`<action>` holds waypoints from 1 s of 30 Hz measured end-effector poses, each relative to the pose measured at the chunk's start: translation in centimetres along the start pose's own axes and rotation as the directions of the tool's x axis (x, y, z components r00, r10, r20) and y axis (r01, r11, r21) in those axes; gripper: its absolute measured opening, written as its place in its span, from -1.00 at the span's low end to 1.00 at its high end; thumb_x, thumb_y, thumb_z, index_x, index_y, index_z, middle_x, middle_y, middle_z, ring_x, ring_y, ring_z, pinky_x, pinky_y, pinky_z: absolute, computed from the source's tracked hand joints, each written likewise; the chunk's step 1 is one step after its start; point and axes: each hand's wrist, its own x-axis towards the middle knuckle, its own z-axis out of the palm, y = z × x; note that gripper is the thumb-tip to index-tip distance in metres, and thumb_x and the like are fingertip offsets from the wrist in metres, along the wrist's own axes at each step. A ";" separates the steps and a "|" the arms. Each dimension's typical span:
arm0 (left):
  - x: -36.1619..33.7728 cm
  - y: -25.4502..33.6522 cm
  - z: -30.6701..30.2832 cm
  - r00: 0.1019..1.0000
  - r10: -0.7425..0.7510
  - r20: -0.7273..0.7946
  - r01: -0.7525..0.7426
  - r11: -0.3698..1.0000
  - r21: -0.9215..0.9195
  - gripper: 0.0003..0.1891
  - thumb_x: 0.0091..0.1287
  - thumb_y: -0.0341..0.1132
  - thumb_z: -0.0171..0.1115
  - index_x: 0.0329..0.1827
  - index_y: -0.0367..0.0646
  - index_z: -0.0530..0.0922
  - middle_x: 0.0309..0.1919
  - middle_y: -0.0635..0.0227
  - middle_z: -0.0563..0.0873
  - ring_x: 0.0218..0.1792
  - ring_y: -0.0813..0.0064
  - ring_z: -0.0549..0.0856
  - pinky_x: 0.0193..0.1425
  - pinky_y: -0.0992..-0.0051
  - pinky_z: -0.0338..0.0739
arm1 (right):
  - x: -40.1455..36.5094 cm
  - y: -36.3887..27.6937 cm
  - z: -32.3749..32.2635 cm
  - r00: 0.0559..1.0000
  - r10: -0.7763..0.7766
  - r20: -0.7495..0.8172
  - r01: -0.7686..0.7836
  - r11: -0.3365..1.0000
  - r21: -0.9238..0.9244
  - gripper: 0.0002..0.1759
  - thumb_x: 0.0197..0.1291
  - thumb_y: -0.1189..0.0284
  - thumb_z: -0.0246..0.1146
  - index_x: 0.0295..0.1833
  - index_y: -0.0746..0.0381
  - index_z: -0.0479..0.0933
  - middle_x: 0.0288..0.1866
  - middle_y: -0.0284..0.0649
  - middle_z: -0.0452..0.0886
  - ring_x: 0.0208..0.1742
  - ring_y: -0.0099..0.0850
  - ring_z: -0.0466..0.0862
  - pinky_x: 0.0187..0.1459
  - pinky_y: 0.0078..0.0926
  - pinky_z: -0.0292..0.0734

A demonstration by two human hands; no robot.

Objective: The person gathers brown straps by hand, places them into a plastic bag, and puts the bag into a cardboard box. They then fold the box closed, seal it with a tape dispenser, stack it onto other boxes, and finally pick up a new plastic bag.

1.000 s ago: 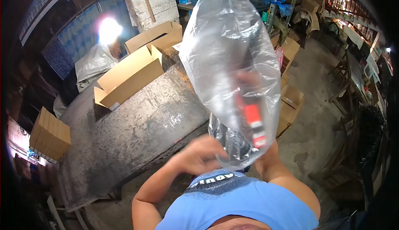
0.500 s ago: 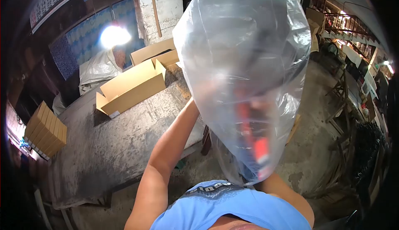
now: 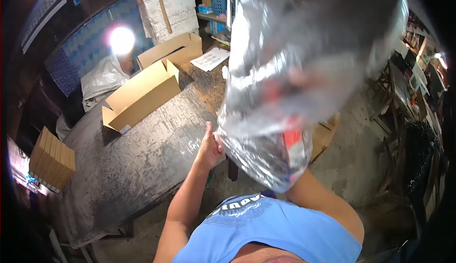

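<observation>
While a large clear plastic bag (image 3: 259, 151) fills the middle and upper right of the view, the left hand (image 3: 208, 150) is at its left edge, thumb pointing up and the other fingers curled in and clamped on the gathered film; the right hand (image 3: 304, 79) shows only as a blurred, skin-toned patch through the plastic, so whether its fingers are apart or together I cannot tell. Within the outline of the bag, low down and near the right forearm, a red-and-white item (image 3: 294, 142) shows through the shiny film (its outline is too smeared to name it); higher up, the bag looks dark and blurred, with another reddish patch near the right hand. The bag hangs in front of the blue shirt (image 3: 280, 230), its lower end narrowing to a rounded, crumpled tip; to its left lies the worn grey bench (image 3: 152, 168). On the bench, well apart from the left hand, a long open carton (image 3: 142, 96) stands with its flaps up, and a second open carton (image 3: 190, 49) sits just behind it; a printed sheet (image 3: 211, 59) lies near that second carton, on the side toward the bag. At the far left is a row of slim brown boxes (image 3: 52, 161), packed side by side; beyond the bench, a pale sack (image 3: 105, 78) slumps below a glaring lamp (image 3: 122, 40).
</observation>
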 end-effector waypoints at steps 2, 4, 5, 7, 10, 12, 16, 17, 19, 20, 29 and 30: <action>-5.3 0.1 3.8 0.974 -0.012 0.226 0.024 0.998 -0.050 -0.30 0.24 0.41 -0.13 -0.12 -0.11 0.54 -0.36 0.37 0.68 -0.49 0.54 0.59 -0.42 0.54 0.43 | -1.2 0.5 0.3 0.999 0.027 -0.027 -0.027 1.000 -0.009 -0.63 0.27 0.37 0.12 0.13 0.34 0.44 0.01 -0.16 0.55 -0.05 -0.36 0.53 -0.04 -0.44 0.44; -8.4 0.3 7.5 0.969 0.026 0.244 -0.007 0.997 -0.080 -0.34 0.27 0.35 -0.09 -0.05 -0.13 0.51 -0.30 0.36 0.68 -0.38 0.53 0.62 -0.33 0.51 0.46 | -1.8 0.4 0.9 0.999 0.045 -0.027 -0.046 0.998 -0.033 -0.62 0.27 0.37 0.12 0.13 0.34 0.43 0.01 -0.16 0.55 -0.04 -0.35 0.53 -0.02 -0.44 0.43; -9.1 0.6 8.3 0.962 0.074 0.262 -0.050 0.994 -0.098 -0.38 0.31 0.28 -0.06 0.02 -0.15 0.47 -0.23 0.36 0.68 -0.28 0.52 0.64 -0.24 0.49 0.50 | -1.9 0.2 1.2 0.999 0.049 -0.020 -0.050 0.998 -0.047 -0.62 0.27 0.37 0.12 0.14 0.34 0.43 0.01 -0.16 0.54 -0.03 -0.35 0.53 -0.02 -0.43 0.43; -10.0 1.1 8.3 0.927 0.118 0.355 -0.097 0.992 -0.079 -0.45 0.37 0.13 -0.02 0.15 -0.17 0.38 -0.05 0.34 0.63 -0.05 0.46 0.62 0.00 0.38 0.50 | -2.0 0.0 2.1 0.999 0.052 -0.005 -0.052 0.996 -0.071 -0.62 0.27 0.37 0.12 0.14 0.34 0.43 0.02 -0.16 0.54 -0.02 -0.34 0.52 -0.01 -0.43 0.42; -11.4 1.6 8.6 0.910 0.353 0.220 -0.237 0.874 -0.424 -0.54 0.41 -0.06 0.00 0.23 -0.18 0.31 0.11 0.31 0.54 0.06 0.37 0.57 0.20 0.24 0.42 | -2.2 -0.4 3.3 0.999 0.039 0.002 -0.038 0.994 -0.098 -0.61 0.27 0.37 0.12 0.15 0.34 0.42 0.03 -0.16 0.54 -0.01 -0.33 0.51 0.01 -0.42 0.41; -13.6 2.3 8.7 0.906 0.329 0.265 -0.172 0.860 -0.480 -0.54 0.40 -0.06 0.02 0.23 -0.17 0.31 0.10 0.30 0.54 0.06 0.36 0.57 0.19 0.24 0.43 | -2.5 -0.4 4.2 0.999 0.033 -0.004 -0.033 0.993 -0.112 -0.61 0.27 0.37 0.11 0.15 0.34 0.42 0.03 -0.16 0.53 0.00 -0.33 0.51 0.03 -0.41 0.40; -14.7 0.8 6.4 0.930 0.203 0.306 -0.059 0.906 -0.419 -0.57 0.39 -0.04 0.04 0.16 -0.14 0.35 -0.01 0.30 0.57 -0.04 0.40 0.59 0.13 0.29 0.47 | -3.1 -0.2 6.6 0.999 0.037 0.001 -0.037 0.989 -0.144 -0.60 0.28 0.36 0.11 0.17 0.34 0.41 0.05 -0.15 0.53 0.02 -0.32 0.50 0.05 -0.40 0.39; -15.1 0.5 6.5 0.952 0.153 0.263 -0.068 0.949 -0.308 -0.60 0.40 -0.05 0.04 0.12 -0.15 0.37 -0.07 0.32 0.58 -0.09 0.45 0.60 0.09 0.33 0.50 | -3.1 -0.2 7.2 0.999 0.037 0.007 -0.035 0.987 -0.154 -0.60 0.28 0.36 0.11 0.17 0.34 0.41 0.05 -0.15 0.52 0.03 -0.31 0.50 0.06 -0.40 0.38; -13.8 -1.9 3.4 0.952 0.166 0.257 -0.102 0.964 -0.245 -0.63 0.40 -0.06 0.05 0.05 -0.17 0.39 -0.12 0.34 0.59 -0.13 0.51 0.60 0.02 0.41 0.52 | -3.0 -0.2 8.4 0.999 0.038 0.024 -0.033 0.984 -0.174 -0.59 0.28 0.36 0.11 0.17 0.34 0.40 0.06 -0.15 0.52 0.04 -0.31 0.49 0.07 -0.39 0.37; -13.2 -2.8 1.5 0.965 0.130 0.229 -0.082 0.975 -0.206 -0.64 0.40 -0.07 0.06 0.04 -0.17 0.39 -0.11 0.34 0.59 -0.11 0.51 0.60 0.02 0.43 0.53 | -2.8 -0.3 9.1 0.999 0.039 0.034 -0.032 0.983 -0.183 -0.59 0.28 0.36 0.11 0.18 0.34 0.40 0.06 -0.15 0.52 0.04 -0.31 0.49 0.08 -0.39 0.37; -12.4 -0.5 -0.9 0.887 0.191 0.420 0.002 0.909 -0.416 -0.57 0.45 -0.09 -0.06 0.23 -0.18 0.33 0.06 0.23 0.55 0.02 0.39 0.59 0.06 0.36 0.54 | -0.1 -0.6 12.3 0.988 0.088 0.127 -0.047 0.954 -0.296 -0.57 0.28 0.36 0.10 0.20 0.34 0.38 0.09 -0.14 0.51 0.09 -0.28 0.47 0.14 -0.37 0.33; -12.1 -0.2 -0.6 0.943 0.167 0.289 -0.051 0.928 -0.370 -0.64 0.45 -0.12 -0.06 0.14 -0.17 0.38 0.00 0.24 0.59 -0.03 0.38 0.62 0.06 0.36 0.54 | 0.5 -0.5 12.5 0.984 0.097 0.147 -0.049 0.951 -0.305 -0.57 0.28 0.36 0.10 0.20 0.34 0.38 0.09 -0.14 0.50 0.09 -0.28 0.47 0.14 -0.36 0.33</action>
